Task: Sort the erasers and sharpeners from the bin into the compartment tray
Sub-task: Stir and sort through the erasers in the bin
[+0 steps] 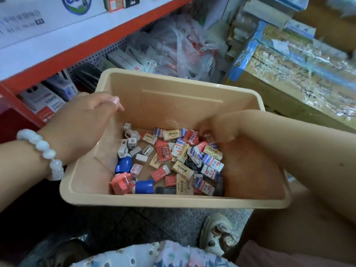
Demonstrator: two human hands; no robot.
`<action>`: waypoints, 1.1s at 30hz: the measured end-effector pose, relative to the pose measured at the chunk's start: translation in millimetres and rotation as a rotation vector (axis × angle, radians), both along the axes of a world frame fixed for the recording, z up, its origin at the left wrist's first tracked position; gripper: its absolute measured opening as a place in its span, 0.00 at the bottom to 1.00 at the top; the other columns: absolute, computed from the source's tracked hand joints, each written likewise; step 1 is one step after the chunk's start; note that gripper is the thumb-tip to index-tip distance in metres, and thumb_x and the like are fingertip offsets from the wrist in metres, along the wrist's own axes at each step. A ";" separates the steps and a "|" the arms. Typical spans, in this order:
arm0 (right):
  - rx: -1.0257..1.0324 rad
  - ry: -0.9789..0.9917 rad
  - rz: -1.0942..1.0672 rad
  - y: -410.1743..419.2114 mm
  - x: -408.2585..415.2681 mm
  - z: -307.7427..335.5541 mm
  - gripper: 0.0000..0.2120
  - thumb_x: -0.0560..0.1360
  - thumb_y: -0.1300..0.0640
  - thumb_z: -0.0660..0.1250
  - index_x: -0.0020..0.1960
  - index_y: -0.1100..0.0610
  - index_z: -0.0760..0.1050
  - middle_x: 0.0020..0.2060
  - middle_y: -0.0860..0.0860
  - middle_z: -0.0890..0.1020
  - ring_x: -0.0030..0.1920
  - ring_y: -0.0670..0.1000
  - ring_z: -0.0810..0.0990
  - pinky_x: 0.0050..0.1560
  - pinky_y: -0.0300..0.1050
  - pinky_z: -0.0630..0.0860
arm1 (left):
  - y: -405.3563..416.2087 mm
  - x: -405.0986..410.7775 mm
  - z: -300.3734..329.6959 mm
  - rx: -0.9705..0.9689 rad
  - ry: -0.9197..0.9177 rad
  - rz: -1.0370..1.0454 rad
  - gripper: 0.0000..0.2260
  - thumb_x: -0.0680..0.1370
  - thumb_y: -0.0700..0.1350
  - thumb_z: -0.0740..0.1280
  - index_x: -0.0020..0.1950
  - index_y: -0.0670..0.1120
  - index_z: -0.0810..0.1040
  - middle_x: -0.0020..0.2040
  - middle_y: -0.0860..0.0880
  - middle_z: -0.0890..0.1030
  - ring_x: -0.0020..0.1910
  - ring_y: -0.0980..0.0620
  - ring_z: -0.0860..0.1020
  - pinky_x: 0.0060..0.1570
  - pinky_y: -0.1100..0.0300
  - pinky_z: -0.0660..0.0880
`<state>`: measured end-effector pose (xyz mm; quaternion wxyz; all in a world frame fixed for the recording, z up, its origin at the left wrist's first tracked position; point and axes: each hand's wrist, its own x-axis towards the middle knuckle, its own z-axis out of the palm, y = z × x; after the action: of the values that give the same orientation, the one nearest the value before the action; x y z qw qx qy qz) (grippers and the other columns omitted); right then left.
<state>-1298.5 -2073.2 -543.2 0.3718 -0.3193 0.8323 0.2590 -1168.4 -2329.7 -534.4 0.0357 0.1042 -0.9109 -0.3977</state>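
A beige plastic bin (173, 89) sits in front of me, tilted a little. My left hand (84, 120) grips its left wall, thumb over the rim. On the bin's floor lie several wrapped erasers (183, 153) in red, cream and blue-white. Grey sharpeners (131, 143) are gathered at the left, with larger blue (124, 164) and pink (120, 183) sharpeners near the front. My right hand (219, 128) reaches into the back right of the pile, its fingers curled down on an eraser that is mostly hidden. No compartment tray is in view.
A red-and-white shelf (81, 53) holds boxed stationery at the left. Plastic bags (183, 45) lie behind the bin and taped cardboard boxes (289, 74) stand at the right. A shoe (217, 234) and floral fabric (154, 255) are below, on grey floor.
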 end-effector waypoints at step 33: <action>-0.015 0.028 -0.041 5.8 8.7 15.8 0.14 0.74 0.63 0.68 0.59 0.59 0.77 0.45 0.50 0.78 0.27 0.44 0.72 0.27 0.27 0.67 | -2.3 -2.1 -3.6 -0.078 -0.017 0.023 0.19 0.73 0.61 0.50 0.48 0.57 0.78 0.58 0.47 0.74 0.55 0.50 0.73 0.52 0.55 0.64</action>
<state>-1289.8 -2067.5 -527.4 0.3629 -0.3011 0.8458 0.2494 -1170.5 -2332.0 -538.0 0.0363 0.1166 -0.9247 -0.3606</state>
